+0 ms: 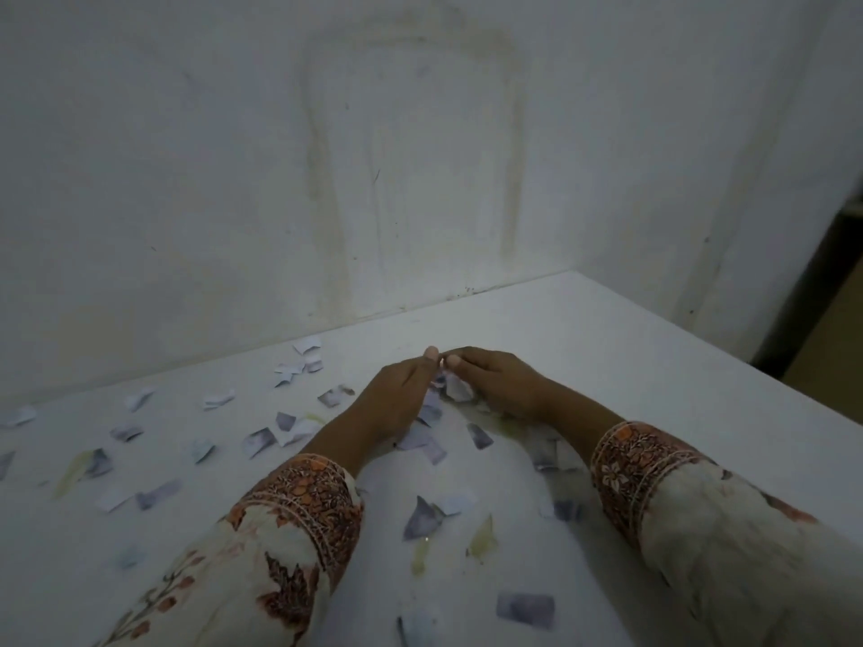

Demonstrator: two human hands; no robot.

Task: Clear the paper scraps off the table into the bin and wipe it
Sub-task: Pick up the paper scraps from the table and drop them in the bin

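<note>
Both hands meeting mid-desk, fingertips touching: left hand (397,399), right hand (495,382), cupped around gathered scraps (450,389). More scraps strewn over the desk (607,347) toward its left and near edges. Stained wall (327,156) along the far edge.

Paper scraps (261,442) lie across the table (607,347), mostly left, wall (233,179) behind.

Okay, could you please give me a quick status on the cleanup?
Left hand and right hand cupped together around gathered paper scraps. Many scraps lie scattered on table. Bin not in view.
</note>
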